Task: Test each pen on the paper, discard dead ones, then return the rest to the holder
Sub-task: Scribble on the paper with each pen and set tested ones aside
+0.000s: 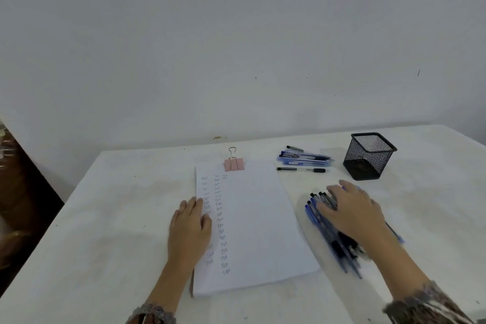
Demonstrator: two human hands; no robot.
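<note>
The right hand (352, 208) lies palm down on top of a loose pile of blue and black click pens (334, 242). Its fingers are spread and nearly straight across the barrels, resting on them rather than closed round any one pen. The pile is blurred. Pen ends stick out past the fingertips on the side toward the paper, and more barrels run back under the palm and wrist toward the person.

Beyond this hand's fingertips, and a little to its outer side, stands the black mesh pen holder (369, 155), upright and apart from the hand. Further beyond the fingertips, toward the paper side, a smaller group of pens (305, 158) lies on the desk (105, 218), with a single pen (302, 169) just nearer than that group.

The left hand (190, 226) lies flat with straight fingers on the left edge of the stack of paper (257, 231), holding nothing. Just beside its thumb run columns of handwritten "Test" marks (218, 218). Past its fingertips, a pink binder clip (234, 163) grips the top edge of the stack.
</note>
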